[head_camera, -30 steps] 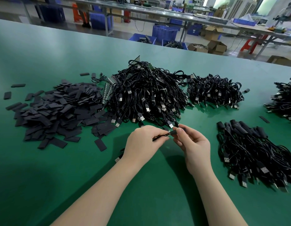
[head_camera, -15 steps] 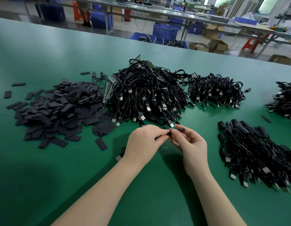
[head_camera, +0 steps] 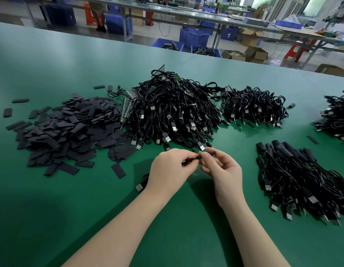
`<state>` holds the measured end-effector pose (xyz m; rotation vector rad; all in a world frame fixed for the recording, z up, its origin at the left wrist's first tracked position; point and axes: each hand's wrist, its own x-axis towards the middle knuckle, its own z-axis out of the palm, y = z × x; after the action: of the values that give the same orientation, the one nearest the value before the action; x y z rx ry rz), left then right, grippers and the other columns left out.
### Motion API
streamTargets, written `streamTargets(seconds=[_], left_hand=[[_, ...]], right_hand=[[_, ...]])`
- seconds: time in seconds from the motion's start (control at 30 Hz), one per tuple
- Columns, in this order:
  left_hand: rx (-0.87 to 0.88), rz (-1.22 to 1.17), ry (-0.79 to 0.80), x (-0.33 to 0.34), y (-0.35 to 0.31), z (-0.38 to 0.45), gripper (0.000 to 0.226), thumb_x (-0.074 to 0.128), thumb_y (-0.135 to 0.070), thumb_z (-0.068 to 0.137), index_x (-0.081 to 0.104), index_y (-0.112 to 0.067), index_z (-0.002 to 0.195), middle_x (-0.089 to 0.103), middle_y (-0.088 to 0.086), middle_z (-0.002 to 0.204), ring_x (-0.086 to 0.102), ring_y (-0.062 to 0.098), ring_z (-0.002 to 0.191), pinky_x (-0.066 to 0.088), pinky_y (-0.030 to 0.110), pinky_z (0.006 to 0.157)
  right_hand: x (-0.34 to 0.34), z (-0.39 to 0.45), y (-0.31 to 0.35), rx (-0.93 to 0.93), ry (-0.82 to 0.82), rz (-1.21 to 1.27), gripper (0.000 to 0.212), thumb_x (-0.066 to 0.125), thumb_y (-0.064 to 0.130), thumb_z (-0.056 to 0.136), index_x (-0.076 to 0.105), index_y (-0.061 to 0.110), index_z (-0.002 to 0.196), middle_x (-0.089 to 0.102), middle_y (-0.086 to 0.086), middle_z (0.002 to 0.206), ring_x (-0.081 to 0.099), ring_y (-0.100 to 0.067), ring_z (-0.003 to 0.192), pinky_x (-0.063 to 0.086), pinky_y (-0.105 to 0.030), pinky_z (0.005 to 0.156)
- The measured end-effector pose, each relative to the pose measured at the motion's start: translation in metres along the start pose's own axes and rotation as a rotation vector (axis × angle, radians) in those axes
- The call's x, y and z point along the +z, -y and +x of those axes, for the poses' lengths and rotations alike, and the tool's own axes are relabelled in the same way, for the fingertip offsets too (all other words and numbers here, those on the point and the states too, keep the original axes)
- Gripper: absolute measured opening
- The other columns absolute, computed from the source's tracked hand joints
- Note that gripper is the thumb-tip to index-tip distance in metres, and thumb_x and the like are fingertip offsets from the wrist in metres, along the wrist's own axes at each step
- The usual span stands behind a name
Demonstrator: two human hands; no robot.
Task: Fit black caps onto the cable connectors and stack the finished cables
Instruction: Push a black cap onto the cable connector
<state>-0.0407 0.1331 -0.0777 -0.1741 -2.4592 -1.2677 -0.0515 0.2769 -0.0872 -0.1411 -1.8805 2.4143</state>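
Green, smooth table (head_camera: 51,218) holds a flat pile of black caps (head_camera: 71,130) beside a big tangled cable heap (head_camera: 173,112). My left hand (head_camera: 170,170) pinches a thin cable (head_camera: 188,161); my right hand (head_camera: 224,170) pinches a small black cap (head_camera: 212,151) at its end.

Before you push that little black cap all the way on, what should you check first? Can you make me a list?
1. Left hand holds the cable end: ok.
2. Right hand pinches the black cap: ok.
3. Cap lined up with the connector: cannot tell, fingers hide the joint.
4. Cap fully seated: cannot tell.
5. The cable's USB plug lies free on the table, not snagged: ok.
6. Stack of capped cables sits beside the right hand, ready for this one: ok.
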Motion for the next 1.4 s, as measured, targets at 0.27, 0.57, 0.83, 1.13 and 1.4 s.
streamTargets(seconds=[0.27,0.57,0.83,1.13,1.4], left_hand=[[0.013,0.060,0.014,-0.0030,0.0006,0.0009,0.018,0.065,-0.029,0.083,0.075,-0.039,0.094,0.069,-0.014,0.082,0.061,0.004,0.079,0.052,0.030,0.068],[0.063,0.122,0.008,-0.0022,-0.0011,0.0000,0.015,0.067,-0.030,0.087,0.076,-0.036,0.097,0.069,-0.010,0.078,0.061,0.007,0.074,0.051,0.032,0.063],[0.123,0.100,-0.017,0.0002,-0.0017,-0.0036,0.015,0.068,-0.023,0.088,0.077,-0.027,0.099,0.072,-0.005,0.079,0.063,0.011,0.073,0.053,0.036,0.063],[0.102,0.057,-0.025,0.0009,0.0017,-0.0038,0.022,0.072,-0.016,0.085,0.077,-0.027,0.104,0.073,-0.004,0.083,0.065,0.014,0.077,0.054,0.037,0.068],[-0.036,0.002,-0.035,0.0045,0.0012,-0.0040,0.011,0.071,-0.023,0.086,0.078,-0.029,0.092,0.074,-0.009,0.083,0.066,0.010,0.081,0.055,0.038,0.069]], right_hand=[[0.0020,-0.0021,-0.0013,0.003,0.125,-0.094,0.012,0.075,0.012,0.086,0.081,0.022,0.086,0.071,-0.001,0.071,0.059,-0.009,0.064,0.051,-0.019,0.065],[0.0018,-0.0032,-0.0018,0.013,0.076,-0.087,0.009,0.076,0.013,0.085,0.081,0.021,0.086,0.073,-0.001,0.073,0.061,-0.007,0.066,0.051,-0.019,0.067],[0.0014,-0.0044,-0.0022,0.008,0.073,-0.052,0.007,0.075,0.010,0.085,0.079,0.012,0.090,0.073,0.000,0.073,0.065,-0.004,0.066,0.051,-0.015,0.066],[0.0005,-0.0045,-0.0003,0.010,0.116,-0.097,0.005,0.076,0.014,0.085,0.080,0.016,0.083,0.076,-0.001,0.078,0.067,-0.004,0.070,0.050,-0.013,0.065],[0.0048,-0.0045,-0.0034,0.001,0.054,-0.074,0.010,0.077,0.013,0.085,0.081,0.023,0.084,0.078,-0.002,0.087,0.070,-0.007,0.078,0.051,-0.014,0.070]])
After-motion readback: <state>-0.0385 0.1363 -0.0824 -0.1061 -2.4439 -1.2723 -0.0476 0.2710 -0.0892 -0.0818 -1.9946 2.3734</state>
